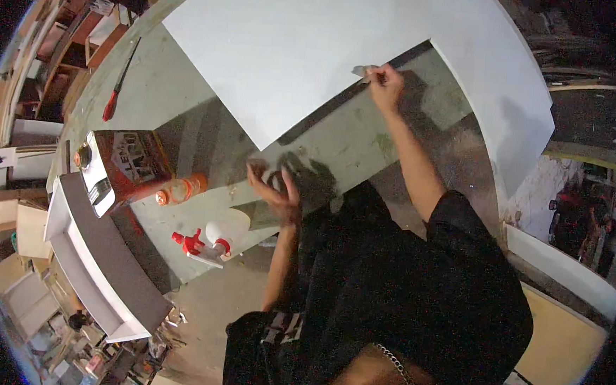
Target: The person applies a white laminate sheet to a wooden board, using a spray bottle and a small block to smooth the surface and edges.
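A loose black fabric T-shirt [415, 291] has short, wide sleeves. Between eight and nine o'clock on it, by the left sleeve, sits a pale, blocky marking [283, 329], blurred. Toward six o'clock, a silver-coloured metal link chain [395, 363] edges the neckline. Left hand [279, 199] and right hand [386, 88] are bare.

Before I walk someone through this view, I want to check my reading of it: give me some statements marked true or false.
1. The right hand holds a small, flat grey piece. True.
2. The left hand grips the orange bottle. False: it is apart from the bottle, fingers spread.
3. A red-handled tool lies left of the large white panel. True.
4. The person's sleeves are white. False: they are black.
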The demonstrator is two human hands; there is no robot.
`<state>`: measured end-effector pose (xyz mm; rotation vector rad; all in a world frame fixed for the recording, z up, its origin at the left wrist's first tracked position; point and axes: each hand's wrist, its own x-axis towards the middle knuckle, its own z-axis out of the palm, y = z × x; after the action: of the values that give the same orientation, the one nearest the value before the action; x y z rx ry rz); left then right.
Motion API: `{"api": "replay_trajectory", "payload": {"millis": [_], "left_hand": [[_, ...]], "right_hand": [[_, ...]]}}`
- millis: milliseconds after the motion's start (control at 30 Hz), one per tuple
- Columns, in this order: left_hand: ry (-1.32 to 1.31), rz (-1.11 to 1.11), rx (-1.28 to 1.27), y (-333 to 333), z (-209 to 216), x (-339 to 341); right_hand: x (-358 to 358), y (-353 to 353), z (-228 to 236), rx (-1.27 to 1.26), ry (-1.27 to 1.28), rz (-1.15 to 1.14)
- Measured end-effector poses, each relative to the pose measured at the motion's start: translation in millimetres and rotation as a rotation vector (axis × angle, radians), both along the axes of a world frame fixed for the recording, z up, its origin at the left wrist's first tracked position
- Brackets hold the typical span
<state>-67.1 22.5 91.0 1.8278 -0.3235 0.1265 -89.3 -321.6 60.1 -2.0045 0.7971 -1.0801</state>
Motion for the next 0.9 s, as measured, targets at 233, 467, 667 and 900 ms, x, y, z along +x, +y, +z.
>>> {"api": "replay_trajectory", "payload": {"millis": [233, 467, 667, 900], "left_hand": [[-0.190, -0.126, 0.176, -14.0, -20.8, 38.5], [-0.157, -0.123, 0.200, -11.4, -17.0, 37.1], [-0.312, -0.144, 0.260, 9.0, -52.8, 49.8], [-0.100, -0.099, 0.048, -3.2, -24.9, 36.9]], "right_hand": [[-19.6, -113.7, 16.1, 0.255, 0.080, -0.240], [21.0, 87.6, -11.8, 0.103, -0.167, 0.065], [44.8, 255.3, 31.9, 0.350, -0.115, 0.467], [10.5, 134.6, 53.1, 0.285, -0.149, 0.118]]}}
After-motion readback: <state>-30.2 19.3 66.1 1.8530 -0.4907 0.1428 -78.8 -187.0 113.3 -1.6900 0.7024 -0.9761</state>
